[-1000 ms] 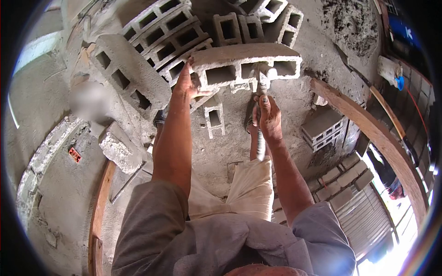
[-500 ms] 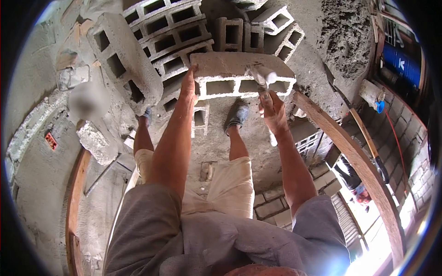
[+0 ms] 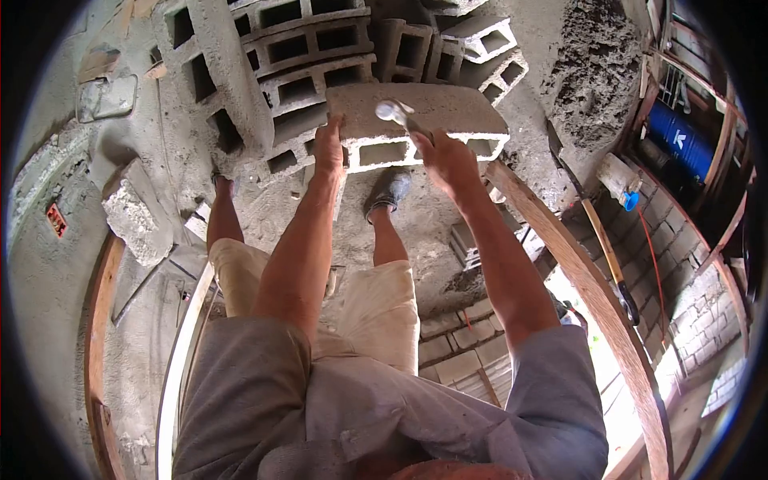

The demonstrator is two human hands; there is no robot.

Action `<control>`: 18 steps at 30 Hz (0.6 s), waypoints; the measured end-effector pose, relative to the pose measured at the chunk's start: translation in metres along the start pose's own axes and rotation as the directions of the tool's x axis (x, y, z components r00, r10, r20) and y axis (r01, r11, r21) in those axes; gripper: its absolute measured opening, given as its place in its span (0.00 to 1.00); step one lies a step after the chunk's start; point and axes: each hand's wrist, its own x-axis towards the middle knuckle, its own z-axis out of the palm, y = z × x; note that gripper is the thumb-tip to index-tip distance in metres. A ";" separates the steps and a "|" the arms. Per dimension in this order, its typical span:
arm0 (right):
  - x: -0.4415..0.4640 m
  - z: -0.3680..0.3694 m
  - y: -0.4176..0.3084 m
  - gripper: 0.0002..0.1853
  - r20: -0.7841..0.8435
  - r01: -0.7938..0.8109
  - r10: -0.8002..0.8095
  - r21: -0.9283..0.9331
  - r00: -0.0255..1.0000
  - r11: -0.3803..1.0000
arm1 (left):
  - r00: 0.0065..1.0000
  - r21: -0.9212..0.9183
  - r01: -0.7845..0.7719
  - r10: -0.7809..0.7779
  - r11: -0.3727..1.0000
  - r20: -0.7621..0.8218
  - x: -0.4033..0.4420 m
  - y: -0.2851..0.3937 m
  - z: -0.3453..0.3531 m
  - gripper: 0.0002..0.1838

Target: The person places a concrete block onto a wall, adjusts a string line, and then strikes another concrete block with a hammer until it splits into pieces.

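A hollow concrete block (image 3: 360,102) lies in front of me, its cavities facing me. My left hand (image 3: 329,148) holds its left end, with the thumb at the upper edge. My right hand (image 3: 448,162) is closed round the handle of a hammer (image 3: 394,112), whose metal head is over the block's upper face, left of the middle. Whether the head touches the block I cannot tell. Behind the block are stacked hollow blocks (image 3: 314,44), and a long hollow block (image 3: 240,88) stands to their left.
A wooden beam (image 3: 572,252) curves along the right, beside a wooden-handled tool (image 3: 604,244). At the left are a rough block piece (image 3: 138,214) and another beam (image 3: 102,320). A blue drum (image 3: 680,140) stands far right; my shod foot (image 3: 388,190) is below the block.
The hammer head has moved left across the block, with my right hand following. My left hand stays at the block's left end. The view and my feet have shifted.
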 end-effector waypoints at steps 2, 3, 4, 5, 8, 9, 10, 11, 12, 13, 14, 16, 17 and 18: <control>0.023 0.005 -0.001 0.29 -0.079 0.069 -0.074 -0.073 0.994 0.995 | 1.000 0.161 -0.008 0.005 0.987 0.019 -0.005 0.007 -0.002 0.24; 0.026 0.006 -0.001 0.29 -0.082 0.077 -0.084 -0.079 0.993 0.994 | 0.995 0.109 0.031 -0.041 0.994 0.093 -0.010 0.012 -0.003 0.29; 0.023 0.005 -0.001 0.28 -0.147 0.121 -0.115 0.036 0.982 0.992 | 0.998 0.119 0.060 -0.058 0.991 -0.022 -0.001 0.001 -0.009 0.29; 0.012 0.007 0.001 0.28 -0.169 0.138 -0.122 0.088 0.978 0.986 | 0.999 0.143 0.044 -0.039 0.989 -0.034 0.006 -0.011 -0.019 0.29; -0.025 -0.006 -0.017 0.27 -0.169 0.045 0.005 0.292 0.986 0.955 | 0.997 0.154 0.018 -0.006 0.988 -0.080 -0.002 -0.012 -0.015 0.28; -0.018 0.027 0.002 0.29 -0.233 0.122 -0.090 0.125 0.968 0.985 | 0.993 0.156 0.001 0.018 0.988 -0.120 -0.005 -0.011 -0.012 0.28; -0.003 0.051 0.015 0.30 -0.098 0.062 -0.060 0.022 0.993 0.998 | 0.993 0.149 0.005 0.013 0.989 -0.121 -0.007 -0.011 -0.013 0.28; 0.008 0.045 0.003 0.31 -0.088 0.015 -0.015 -0.005 0.996 1.000 | 0.995 0.135 -0.006 0.019 0.991 -0.096 -0.010 -0.013 -0.015 0.27; 0.020 0.034 -0.011 0.32 -0.090 -0.025 0.022 -0.031 0.996 0.999 | 0.997 0.119 -0.029 0.037 0.992 -0.067 -0.007 -0.013 -0.015 0.27; 0.031 0.029 -0.013 0.32 -0.103 -0.016 0.013 -0.030 0.995 0.999 | 0.998 0.104 -0.058 0.059 0.993 -0.004 -0.004 -0.016 -0.018 0.27; 0.037 0.027 -0.013 0.32 -0.161 0.025 -0.023 0.011 0.987 1.000 | 0.994 0.109 -0.061 0.070 0.992 -0.080 0.000 -0.022 -0.019 0.27; 0.018 0.018 -0.023 0.31 -0.186 0.049 -0.040 0.047 0.982 0.998 | 0.991 0.159 0.023 -0.002 0.987 -0.133 -0.021 -0.002 -0.010 0.27; -0.003 -0.009 -0.044 0.31 -0.183 0.006 0.028 0.181 0.983 0.983 | 0.990 0.154 0.034 -0.012 0.988 -0.140 -0.021 -0.008 -0.013 0.27; -0.013 -0.025 -0.057 0.31 -0.179 -0.031 0.091 0.311 0.980 0.950 | 0.989 0.159 0.013 0.011 0.987 -0.145 -0.018 -0.013 -0.014 0.27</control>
